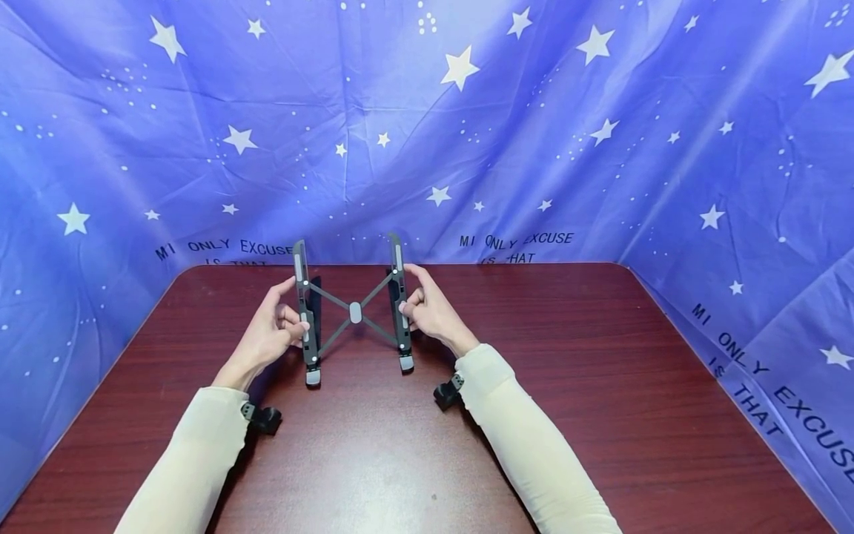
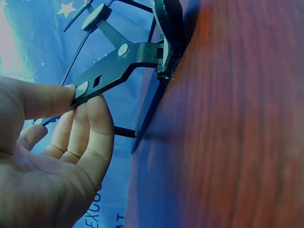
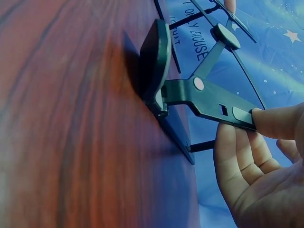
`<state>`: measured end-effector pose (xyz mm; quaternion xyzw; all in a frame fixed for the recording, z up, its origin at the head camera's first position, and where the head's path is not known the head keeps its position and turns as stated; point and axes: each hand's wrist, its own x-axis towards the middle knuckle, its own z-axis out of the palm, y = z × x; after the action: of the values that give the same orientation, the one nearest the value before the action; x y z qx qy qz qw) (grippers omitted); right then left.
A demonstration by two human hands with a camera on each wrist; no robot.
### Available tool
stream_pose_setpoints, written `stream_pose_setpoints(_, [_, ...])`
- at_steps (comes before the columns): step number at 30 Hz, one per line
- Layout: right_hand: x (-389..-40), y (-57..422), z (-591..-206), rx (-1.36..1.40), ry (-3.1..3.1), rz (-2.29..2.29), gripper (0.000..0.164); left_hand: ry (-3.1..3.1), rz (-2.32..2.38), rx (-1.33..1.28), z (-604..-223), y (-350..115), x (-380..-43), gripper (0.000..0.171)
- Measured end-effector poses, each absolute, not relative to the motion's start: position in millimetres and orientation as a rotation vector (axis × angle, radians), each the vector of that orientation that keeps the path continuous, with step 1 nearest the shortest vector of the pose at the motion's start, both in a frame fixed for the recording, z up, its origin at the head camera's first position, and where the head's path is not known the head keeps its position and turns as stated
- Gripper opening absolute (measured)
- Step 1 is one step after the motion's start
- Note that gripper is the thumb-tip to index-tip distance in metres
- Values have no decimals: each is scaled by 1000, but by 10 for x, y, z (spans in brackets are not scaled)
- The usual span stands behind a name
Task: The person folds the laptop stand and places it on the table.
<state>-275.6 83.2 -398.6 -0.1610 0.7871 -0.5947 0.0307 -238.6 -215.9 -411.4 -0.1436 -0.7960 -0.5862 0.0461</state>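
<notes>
A dark grey folding laptop stand (image 1: 356,313) is spread on the table, its crossed bars meeting at an oval centre plate. My left hand (image 1: 267,330) pinches the left side rail (image 1: 308,326), the thumb on a light pad (image 2: 81,89) and the fingers beneath the rail. On the opposite rail (image 1: 402,319), my right hand (image 1: 434,308) has the same pinch, thumb at the pad (image 3: 242,115) and index finger stretched toward the far end. Flip-up feet (image 1: 313,377) show at the near ends of both rails. Support legs (image 3: 178,137) slant underneath.
The stand is on a reddish-brown wood-grain table (image 1: 567,371). A blue cloth (image 1: 400,111) with white stars and lettering hangs behind it and along the sides. Black wrist cameras (image 1: 265,419) are strapped below both pale sleeves (image 1: 190,452).
</notes>
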Motion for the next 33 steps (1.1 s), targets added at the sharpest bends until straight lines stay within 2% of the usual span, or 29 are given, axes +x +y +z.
stream_pose_setpoints(33, [-2654, 1231, -3983, -426, 2471, -1818, 71, -2442, -1840, -468, -4121, -1777, -2469, 85])
